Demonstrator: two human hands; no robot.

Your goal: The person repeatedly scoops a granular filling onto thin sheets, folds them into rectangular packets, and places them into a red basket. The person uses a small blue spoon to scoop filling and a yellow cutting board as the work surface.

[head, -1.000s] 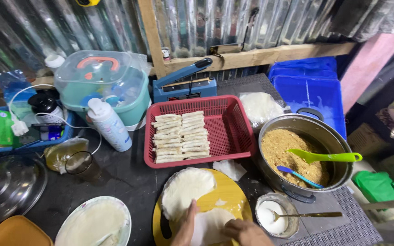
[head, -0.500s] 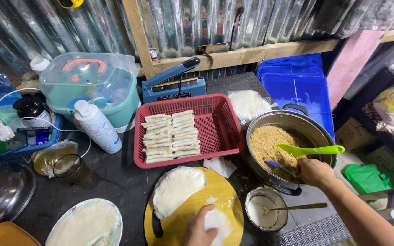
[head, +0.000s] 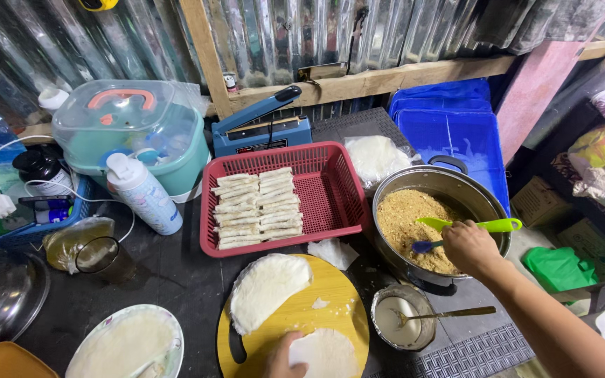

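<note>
Over the pot (head: 486,203), my right hand (head: 469,246) grips the blue spoon (head: 425,246) in filling; left hand (head: 281,355) pins the wrapper (head: 328,352) on the board (head: 330,301) — an overfull scoop could spill crumbs, or tear it.

A red basket (head: 330,189) of rolled wrappers (head: 257,208) sits beside a blue heat sealer (head: 260,129), a spray bottle (head: 143,194) and a lidded teal container (head: 131,133).

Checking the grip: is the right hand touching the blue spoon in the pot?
Touching. The head view shows the right hand closed on the blue spoon, whose bowl lies on the brown filling.
</note>
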